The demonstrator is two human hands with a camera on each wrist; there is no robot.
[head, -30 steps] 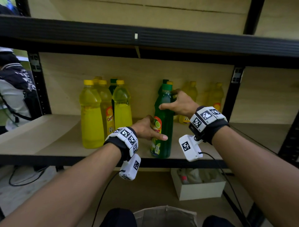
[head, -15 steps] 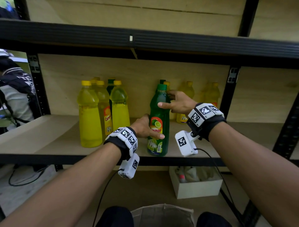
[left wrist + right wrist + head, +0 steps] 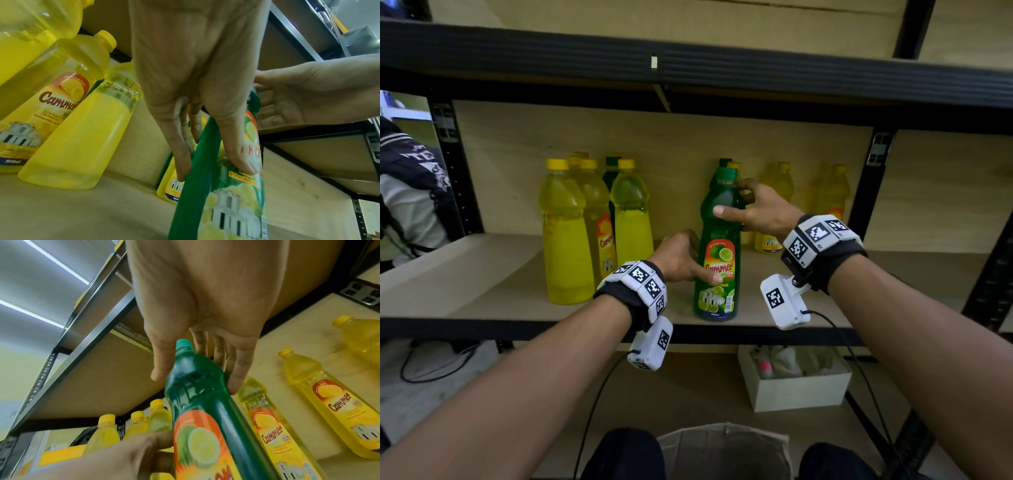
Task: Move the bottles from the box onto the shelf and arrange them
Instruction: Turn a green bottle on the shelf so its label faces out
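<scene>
A green bottle [image 3: 719, 246] with an orange lime label stands upright near the front edge of the wooden shelf [image 3: 482, 298]. My left hand [image 3: 688, 260] grips its lower body, thumb across the label and fingers behind. My right hand [image 3: 750, 205] holds its shoulder just under the green cap, thumb in front and fingers behind. In the left wrist view my left hand [image 3: 197, 113] wraps the green bottle [image 3: 205, 194]. In the right wrist view my right hand [image 3: 197, 321] flanks the neck of the green bottle [image 3: 197, 394].
Several yellow bottles [image 3: 566, 236] and a dark green one stand grouped to the left. More yellow bottles [image 3: 828, 195] stand at the back right. A cardboard box [image 3: 722, 448] sits between my knees and a white box [image 3: 794, 380] under the shelf. A person [image 3: 410, 192] stands at far left.
The green bottle has shifted slightly left and stands straighter on the shelf. Both hands have stayed on it.
</scene>
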